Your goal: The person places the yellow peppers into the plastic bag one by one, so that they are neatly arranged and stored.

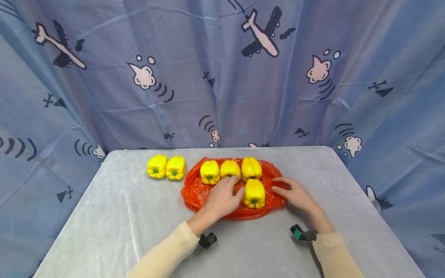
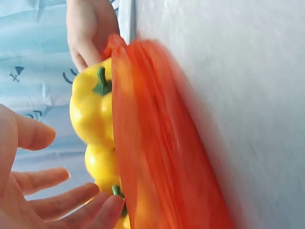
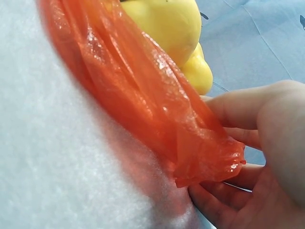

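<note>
Several yellow bell peppers sit on a spread-out red plastic bag (image 1: 199,195): three along its back, and one pepper (image 1: 254,193) nearer its front right. My left hand (image 1: 222,196) reaches over the bag, its thumb beside that front pepper and its fingertips overlapping the middle back pepper (image 1: 230,169). Its fingers (image 2: 62,202) are loosely spread in the left wrist view. At the bag's right side is my right hand (image 1: 299,197), thumb and forefinger apart over the rim. The right wrist view has the bag's gathered end (image 3: 214,162) between its thumb and relaxed fingers.
Two more yellow peppers, a left one (image 1: 157,166) and a right one (image 1: 175,167), stand side by side left of the bag. A grey-white cloth covers the table (image 1: 104,216). Behind it hangs a blue curtain (image 1: 194,69) with airplane prints.
</note>
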The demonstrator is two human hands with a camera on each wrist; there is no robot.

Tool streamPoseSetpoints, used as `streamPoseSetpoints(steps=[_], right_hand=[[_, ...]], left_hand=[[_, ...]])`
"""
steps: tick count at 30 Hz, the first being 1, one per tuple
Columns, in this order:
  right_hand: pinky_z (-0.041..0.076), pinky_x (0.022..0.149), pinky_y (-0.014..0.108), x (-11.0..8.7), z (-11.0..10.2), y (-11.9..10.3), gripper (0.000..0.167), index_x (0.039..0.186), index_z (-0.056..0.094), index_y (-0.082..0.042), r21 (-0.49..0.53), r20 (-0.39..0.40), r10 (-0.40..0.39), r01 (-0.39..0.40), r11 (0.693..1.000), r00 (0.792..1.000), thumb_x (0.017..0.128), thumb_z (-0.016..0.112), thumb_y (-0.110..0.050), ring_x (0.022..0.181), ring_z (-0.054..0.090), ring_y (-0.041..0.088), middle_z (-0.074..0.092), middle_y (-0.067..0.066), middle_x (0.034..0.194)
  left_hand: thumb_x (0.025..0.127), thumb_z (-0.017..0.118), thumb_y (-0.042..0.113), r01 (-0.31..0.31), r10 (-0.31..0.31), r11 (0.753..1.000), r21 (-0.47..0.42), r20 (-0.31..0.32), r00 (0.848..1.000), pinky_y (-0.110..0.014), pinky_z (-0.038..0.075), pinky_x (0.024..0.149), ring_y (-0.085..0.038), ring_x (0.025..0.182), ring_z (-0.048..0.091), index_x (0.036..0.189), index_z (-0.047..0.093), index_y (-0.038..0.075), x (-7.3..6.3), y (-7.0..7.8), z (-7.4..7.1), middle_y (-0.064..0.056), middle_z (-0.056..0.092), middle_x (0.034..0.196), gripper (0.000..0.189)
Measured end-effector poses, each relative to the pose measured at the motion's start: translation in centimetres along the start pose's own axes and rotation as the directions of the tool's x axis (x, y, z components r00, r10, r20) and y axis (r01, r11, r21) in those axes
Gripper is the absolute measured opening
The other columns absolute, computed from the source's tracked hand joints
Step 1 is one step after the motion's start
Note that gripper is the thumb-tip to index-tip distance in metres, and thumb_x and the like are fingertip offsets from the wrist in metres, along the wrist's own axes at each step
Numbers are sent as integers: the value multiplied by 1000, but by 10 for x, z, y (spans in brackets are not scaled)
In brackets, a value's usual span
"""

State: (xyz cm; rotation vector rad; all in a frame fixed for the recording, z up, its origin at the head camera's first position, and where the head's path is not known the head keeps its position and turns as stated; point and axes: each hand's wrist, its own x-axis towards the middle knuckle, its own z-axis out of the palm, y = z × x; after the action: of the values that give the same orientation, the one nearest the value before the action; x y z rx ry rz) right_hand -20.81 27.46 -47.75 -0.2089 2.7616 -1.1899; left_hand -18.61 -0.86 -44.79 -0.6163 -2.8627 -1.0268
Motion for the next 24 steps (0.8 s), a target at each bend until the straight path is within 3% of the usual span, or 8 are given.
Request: streamPoseSetpoints(steps=[5,13,24], right_hand=[[33,109,67,1,0,1,48,138,61,-6,-6,-1,-7,7,1000,1000,100,64,-35,134,42,47,50,26,145],[33,110,65,0,0,5,43,134,64,-4,5,-35,-71,71,997,997,100,66,-31,133,46,47,56,24,140],[32,110,65,1,1,6,42,134,64,-4,9,-31,-67,67,998,997,100,66,-29,133,45,47,56,24,140]], left_hand=[[101,57,35,-5,5,1000,20,-8,1000,-47,48,102,-26,121,60,136,61,8,-2,-10,-10,-8,65,131,44],[100,60,28,-43,46,998,36,-72,996,-48,51,96,-28,113,64,123,67,6,-5,-29,-30,-11,69,120,33],[97,66,23,-41,53,997,61,-207,977,-46,53,91,-28,104,66,116,70,4,-7,-58,-55,-10,71,112,27]])
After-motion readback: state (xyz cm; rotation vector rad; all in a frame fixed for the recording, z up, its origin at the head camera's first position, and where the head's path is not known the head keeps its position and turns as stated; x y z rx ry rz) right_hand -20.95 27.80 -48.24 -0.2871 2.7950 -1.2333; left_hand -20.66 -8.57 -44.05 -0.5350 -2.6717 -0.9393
